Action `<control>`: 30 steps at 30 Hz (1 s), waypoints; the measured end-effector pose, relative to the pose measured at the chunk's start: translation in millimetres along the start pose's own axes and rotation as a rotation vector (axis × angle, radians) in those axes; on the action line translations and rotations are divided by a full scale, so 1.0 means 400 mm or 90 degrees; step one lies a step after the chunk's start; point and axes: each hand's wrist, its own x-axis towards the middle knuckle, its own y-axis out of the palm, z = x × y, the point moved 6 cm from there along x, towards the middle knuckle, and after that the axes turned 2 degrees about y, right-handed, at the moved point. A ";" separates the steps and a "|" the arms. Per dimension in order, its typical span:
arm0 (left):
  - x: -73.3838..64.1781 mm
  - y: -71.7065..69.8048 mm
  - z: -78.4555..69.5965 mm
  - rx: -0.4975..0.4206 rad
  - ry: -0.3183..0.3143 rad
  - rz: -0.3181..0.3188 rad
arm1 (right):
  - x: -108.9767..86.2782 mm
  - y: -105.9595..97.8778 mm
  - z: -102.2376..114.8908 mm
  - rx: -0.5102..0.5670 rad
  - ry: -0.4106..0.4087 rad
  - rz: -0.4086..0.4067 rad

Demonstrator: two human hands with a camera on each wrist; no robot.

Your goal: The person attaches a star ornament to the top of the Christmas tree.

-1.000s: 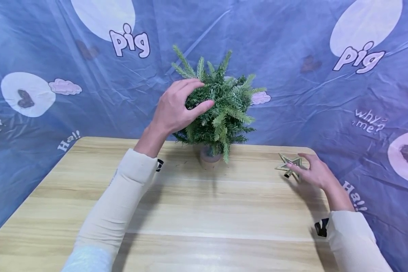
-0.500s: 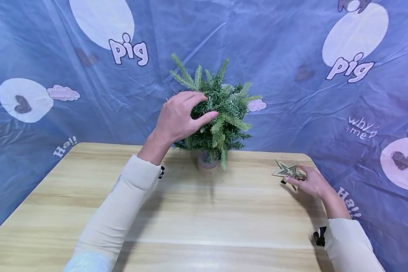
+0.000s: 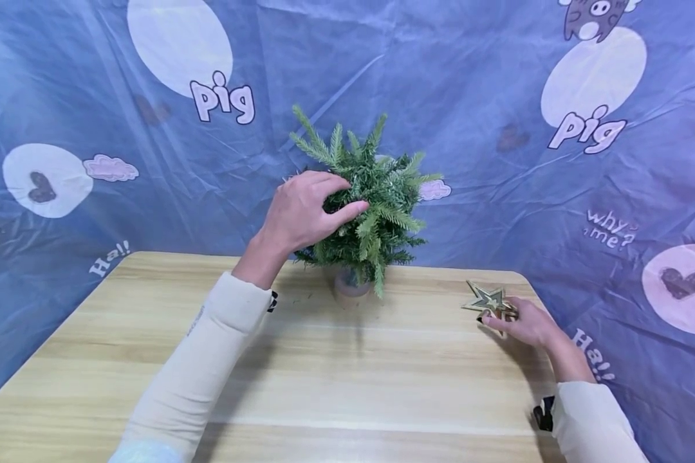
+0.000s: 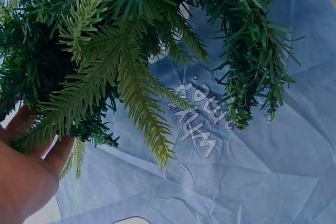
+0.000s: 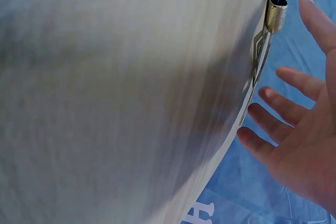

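Observation:
A small artificial Christmas tree (image 3: 390, 218) stands upright at the back of the table, its trunk in a short pale base (image 3: 352, 289). My left hand (image 3: 301, 209) holds the tree's left side, thumb and fingers curved about the branches; some fingertips are hidden in the needles. In the left wrist view, green branches (image 4: 142, 98) pass in front of that hand. A gold star tree topper (image 3: 486, 299) lies on the table at the far right, its tubular socket (image 5: 276, 14) showing in the right wrist view. Spread fingers of my right hand (image 3: 529, 321) surround the star's near right side.
The wooden table (image 3: 336, 386) has its back edge close to a blue printed cloth backdrop (image 3: 469, 77). This cloth hangs behind the table and along both sides. Several dark bits, perhaps needles, lie left of the tree base.
The head view has tilted up, so everything sits lower in it. My right thumb has moved nearer to me, off the star's face toward its socket. The left hand stays at the tree.

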 end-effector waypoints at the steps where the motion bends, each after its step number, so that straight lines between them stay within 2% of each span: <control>1: -0.001 0.001 -0.001 0.001 0.001 0.002 | -0.001 0.002 0.000 0.001 -0.003 -0.002; 9: -0.004 0.002 0.001 0.007 -0.005 0.002 | 0.000 0.000 -0.001 -0.003 -0.016 -0.019; 14: -0.004 0.002 0.001 0.006 -0.008 0.001 | -0.001 -0.002 -0.010 -0.018 0.005 0.000; 21: -0.008 0.007 0.005 0.004 -0.019 0.011 | -0.004 0.004 -0.027 0.002 0.026 0.020; 27: -0.009 0.006 0.003 0.004 -0.019 0.007 | 0.004 -0.002 -0.039 -0.021 0.015 -0.011; 30: -0.008 0.006 0.002 0.008 -0.017 0.006 | 0.005 -0.005 -0.038 -0.010 -0.001 -0.038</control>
